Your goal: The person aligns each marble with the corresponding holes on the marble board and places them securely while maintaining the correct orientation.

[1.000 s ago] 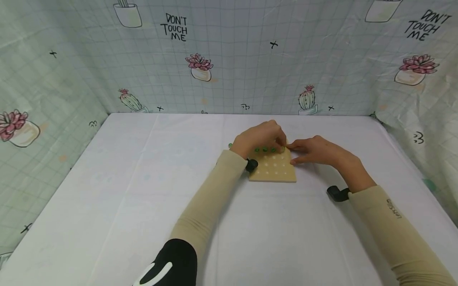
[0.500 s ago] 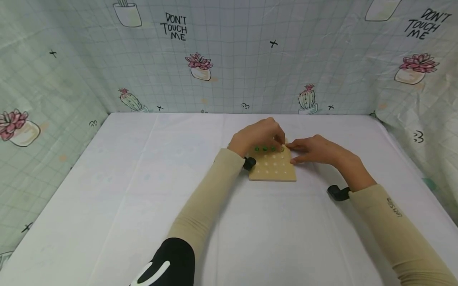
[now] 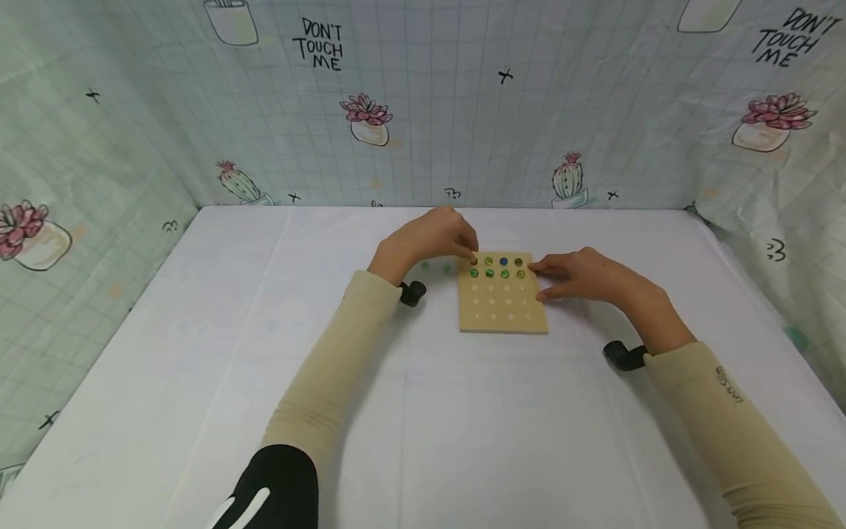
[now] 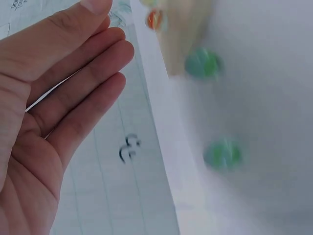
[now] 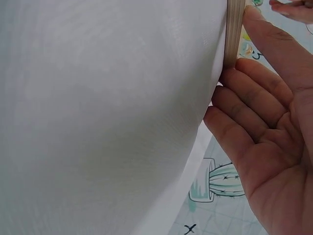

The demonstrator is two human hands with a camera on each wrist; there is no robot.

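A wooden board (image 3: 502, 305) with rows of small round hollows lies on the table; glass marbles (image 3: 505, 274), mostly green and one blue, fill its two back rows. My left hand (image 3: 429, 239) hovers over the board's back left corner, fingers loosely bent, with nothing visible in its grasp. An orange-red marble (image 4: 154, 18) shows on the board in the left wrist view. Two loose green marbles, one nearer the board (image 4: 203, 63) and one farther off (image 4: 223, 153), rest on the table to its left. My right hand (image 3: 581, 278) touches the board's right edge with thumb and fingertips.
A white cloth (image 3: 423, 426) covers the table. Behind and at both sides hangs a curtain (image 3: 436, 110) printed with cacti and potted plants. Each wrist wears a black camera mount, one on the left (image 3: 413, 293) and one on the right (image 3: 624, 356).
My left hand has moved left from the right end of the second row to the back left corner, uncovering the marbles in both rows. The right hand stays at the board's edge.
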